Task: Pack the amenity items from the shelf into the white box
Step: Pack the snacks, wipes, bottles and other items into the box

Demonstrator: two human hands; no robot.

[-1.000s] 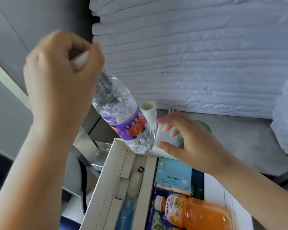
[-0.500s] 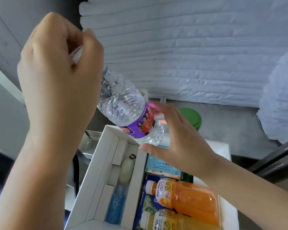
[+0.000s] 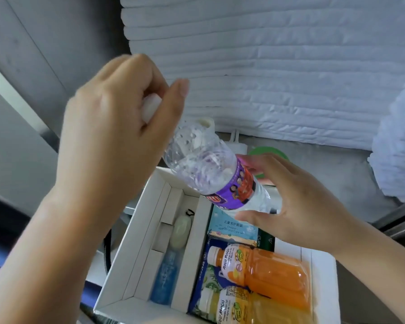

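Head view: your left hand (image 3: 117,141) pinches the water bottle (image 3: 211,174) by its cap, base slanting down-right between your right hand's (image 3: 297,206) spread, perhaps touching, fingers.

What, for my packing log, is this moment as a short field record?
left hand: grips water bottle by its cap
right hand: open, thumb and fingers flanking the bottle's base
water bottle: tilted above white box, not yet inside
box contents: orange juice bottle, yellow juice bottle, care set carton, blue tube
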